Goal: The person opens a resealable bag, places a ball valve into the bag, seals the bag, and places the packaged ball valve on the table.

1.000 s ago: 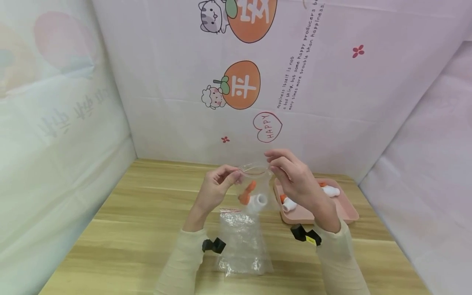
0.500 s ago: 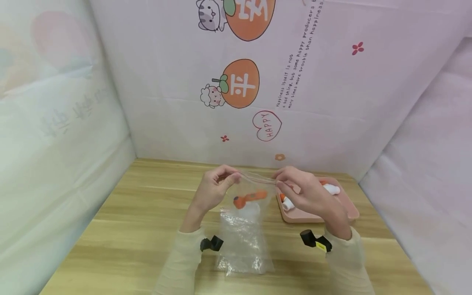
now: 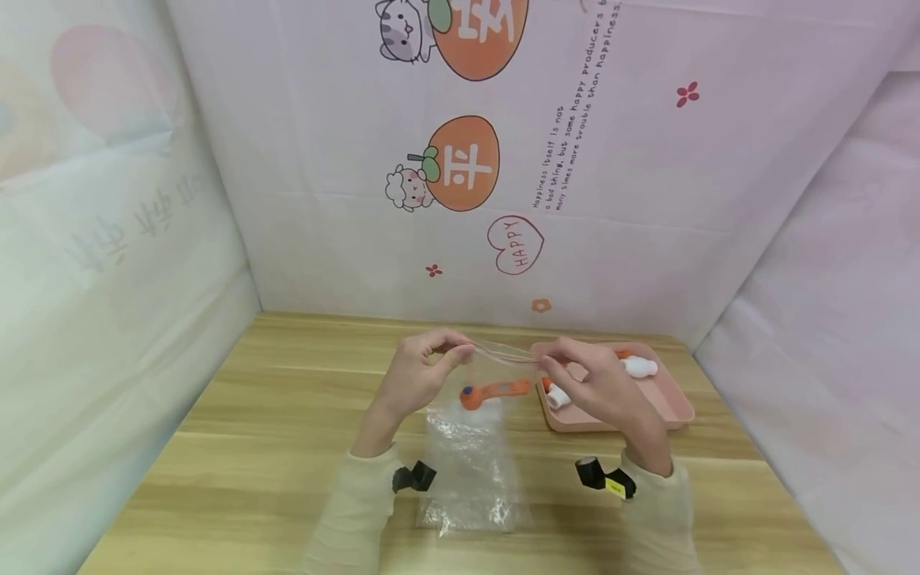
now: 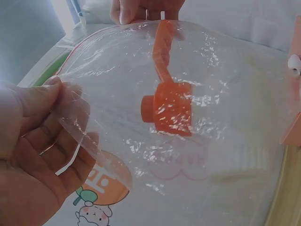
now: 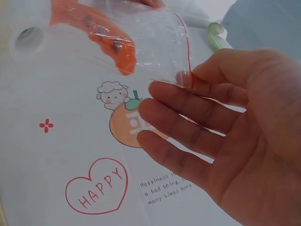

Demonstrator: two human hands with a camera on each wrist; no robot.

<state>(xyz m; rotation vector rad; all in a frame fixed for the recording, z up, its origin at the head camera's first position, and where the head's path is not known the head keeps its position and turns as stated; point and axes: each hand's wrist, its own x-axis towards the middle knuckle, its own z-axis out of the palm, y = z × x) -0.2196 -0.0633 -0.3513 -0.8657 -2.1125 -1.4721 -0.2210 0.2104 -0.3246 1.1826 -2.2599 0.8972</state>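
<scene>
A clear zip bag (image 3: 496, 370) with a red line along its mouth hangs between the two hands. Inside lies a white plastic tap valve with an orange lever handle (image 3: 496, 390); its white body blurs into the plastic in the head view. My left hand (image 3: 420, 371) pinches one end of the bag's mouth between thumb and fingers. At the other end, my right hand (image 3: 592, 379) pinches the corner between thumb and forefinger, its other fingers loosely bent, as the right wrist view shows. The orange handle (image 4: 173, 108) shows through the film in the left wrist view.
Flat on the wooden table (image 3: 273, 463), below the hands, lies a stack of clear zip bags (image 3: 470, 471). A pink tray (image 3: 668, 403) at the right holds more white valves (image 3: 638, 366) with orange handles, partly behind the right hand. Printed cloth walls (image 3: 345, 239) enclose the table.
My right hand has come down and taken the bag's right corner, and the mouth is stretched straighter. The valve in the bag has turned, its orange handle now lying nearly level.
</scene>
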